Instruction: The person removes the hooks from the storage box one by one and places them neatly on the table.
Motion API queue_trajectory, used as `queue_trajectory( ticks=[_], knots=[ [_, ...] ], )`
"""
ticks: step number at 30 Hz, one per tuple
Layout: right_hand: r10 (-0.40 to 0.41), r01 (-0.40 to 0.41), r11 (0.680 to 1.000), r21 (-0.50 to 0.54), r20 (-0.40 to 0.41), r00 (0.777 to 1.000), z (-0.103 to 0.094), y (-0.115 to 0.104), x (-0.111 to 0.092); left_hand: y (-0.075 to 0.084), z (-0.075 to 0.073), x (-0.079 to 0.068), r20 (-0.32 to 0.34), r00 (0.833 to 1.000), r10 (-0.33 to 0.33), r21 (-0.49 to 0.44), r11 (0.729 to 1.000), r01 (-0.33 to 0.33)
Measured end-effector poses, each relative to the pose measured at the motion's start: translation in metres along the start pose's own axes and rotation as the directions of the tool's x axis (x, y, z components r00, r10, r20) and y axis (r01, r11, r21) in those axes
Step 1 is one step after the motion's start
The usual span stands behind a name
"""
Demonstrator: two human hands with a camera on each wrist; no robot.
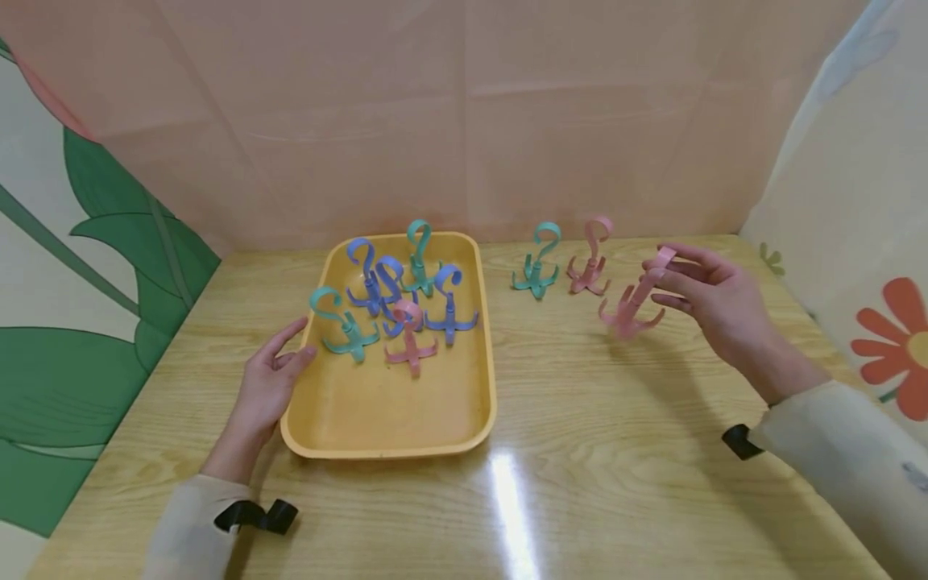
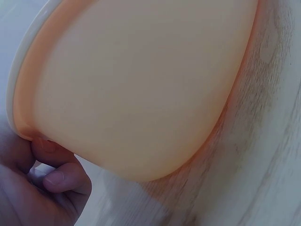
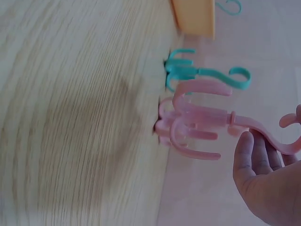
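My right hand (image 1: 732,310) pinches a pink plastic swivel hook (image 3: 207,117) by its curved upper stem, with the prongs hanging downward over the right part of the table. The left hand (image 1: 267,387) grips the left rim of the yellow tray (image 1: 491,387), thumb over the edge and fingers outside it. In the left wrist view, curled fingers (image 2: 56,176) show at the tray's rim. Inside the tray's far half stand a pink hook (image 1: 412,350), three blue hooks, one of them a blue hook (image 1: 450,322) at the right, and two green hooks, including a green hook (image 1: 354,342) near the left rim.
Right of the tray, a green hook (image 1: 536,278) and another pink hook (image 1: 589,274) stand side by side on the wooden table (image 1: 602,483). A pinkish sheet (image 1: 464,121) hangs behind the table, and a flower-patterned panel (image 1: 863,242) borders its right side.
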State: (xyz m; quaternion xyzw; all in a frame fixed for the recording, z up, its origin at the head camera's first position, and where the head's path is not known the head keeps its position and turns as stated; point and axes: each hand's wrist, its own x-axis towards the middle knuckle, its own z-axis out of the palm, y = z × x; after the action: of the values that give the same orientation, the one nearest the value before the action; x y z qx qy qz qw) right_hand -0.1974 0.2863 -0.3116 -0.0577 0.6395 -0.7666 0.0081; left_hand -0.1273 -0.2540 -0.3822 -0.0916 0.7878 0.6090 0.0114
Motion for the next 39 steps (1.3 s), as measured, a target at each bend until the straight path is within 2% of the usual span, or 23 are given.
queue_trajectory(
  ticks=[16, 29, 39],
  knots=[
    [0.014, -0.015, 1.000, -0.010, -0.080, 0.997, -0.027, 0.007, 0.030, -0.002, -0.001, 0.003, -0.010, 1.000, 0.007, -0.001, 1.000, -0.007],
    [0.003, -0.018, 0.997, -0.070, -0.210, 0.978, -0.029, 0.012, 0.054, -0.002, -0.001, 0.001, -0.011, 1.000, 0.020, 0.000, 1.000, -0.020],
    [0.007, -0.038, 0.994, -0.107, -0.276, 0.961, -0.035, 0.018, 0.067, 0.000, 0.000, 0.000, -0.006, 1.000, 0.017, -0.018, 1.000, -0.017]
  ],
)
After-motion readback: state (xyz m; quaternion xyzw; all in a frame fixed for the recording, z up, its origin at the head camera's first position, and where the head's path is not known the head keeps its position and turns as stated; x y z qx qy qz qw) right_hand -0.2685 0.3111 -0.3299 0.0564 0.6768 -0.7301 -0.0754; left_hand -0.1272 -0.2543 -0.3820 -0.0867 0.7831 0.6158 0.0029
